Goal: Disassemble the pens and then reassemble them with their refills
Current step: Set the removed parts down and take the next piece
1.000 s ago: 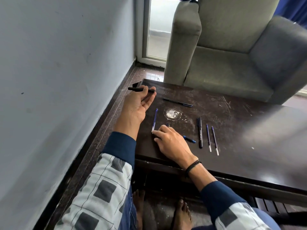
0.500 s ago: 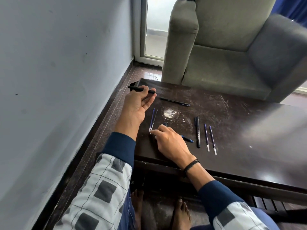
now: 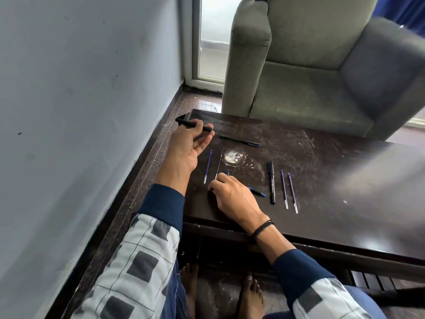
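Observation:
My left hand (image 3: 187, 147) rests at the table's far left corner and holds a black pen barrel (image 3: 194, 125) between thumb and fingers. My right hand (image 3: 232, 194) lies on the dark table (image 3: 322, 180) with its fingers curled, pinching the lower end of a thin refill (image 3: 218, 166). A blue refill (image 3: 208, 166) lies just left of it. A dark pen end (image 3: 227, 172) and a blue pen piece (image 3: 258, 192) stick out from under my right hand. To the right lie a black pen (image 3: 271, 183) and two refills (image 3: 284, 189) (image 3: 292, 193). Another black pen (image 3: 240, 140) lies farther back.
A white scuffed ring (image 3: 233, 156) marks the tabletop. A grey armchair (image 3: 310, 77) stands right behind the table. A wall (image 3: 80, 111) runs close along the left. My bare feet (image 3: 250, 293) are under the table's front edge.
A second, thinner refill has appeared beside the blue one and the two now lie apart. My right hand shifted slightly; my left hand still holds the barrel in place.

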Available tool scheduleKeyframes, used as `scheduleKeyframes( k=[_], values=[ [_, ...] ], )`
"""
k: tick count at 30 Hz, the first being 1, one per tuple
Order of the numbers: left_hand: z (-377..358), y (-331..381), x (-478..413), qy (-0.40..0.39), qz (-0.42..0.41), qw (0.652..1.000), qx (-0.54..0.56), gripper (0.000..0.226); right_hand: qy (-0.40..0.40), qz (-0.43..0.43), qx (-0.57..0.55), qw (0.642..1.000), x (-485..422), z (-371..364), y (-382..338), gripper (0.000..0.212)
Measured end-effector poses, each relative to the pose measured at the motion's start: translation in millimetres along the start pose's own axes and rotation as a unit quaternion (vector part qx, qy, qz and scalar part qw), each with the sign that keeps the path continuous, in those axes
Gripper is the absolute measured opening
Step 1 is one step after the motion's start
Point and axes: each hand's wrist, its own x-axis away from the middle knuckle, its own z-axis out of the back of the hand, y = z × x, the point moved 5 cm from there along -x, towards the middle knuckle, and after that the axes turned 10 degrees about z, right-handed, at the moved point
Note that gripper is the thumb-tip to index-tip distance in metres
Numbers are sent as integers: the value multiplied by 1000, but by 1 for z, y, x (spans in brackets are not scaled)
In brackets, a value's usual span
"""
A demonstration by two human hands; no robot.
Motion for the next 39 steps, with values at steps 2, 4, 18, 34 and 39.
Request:
scheduleKeyframes(
  k=[2,4,18,34,39],
  values=[
    [0,0,0,-2,-1,1000,-5,7,4,3,-4,1000,0,0,2,14],
    [-1,0,0,-4,-2,1000,-9,6,6,11,-10,1000,-1,-1,3,12],
    [-1,-2,-5,-3,2,1000,-19,4,41,26,-8,999,-1,-3,11,13],
    [-6,-5,-2,-14,-6,998,-56,6,124,103,-96,982,-6,17,-6,23],
    [-18,-3,5,-67,-22,988,-136,6,336,-41,-288,896,-5,56,9,24]
  ],
)
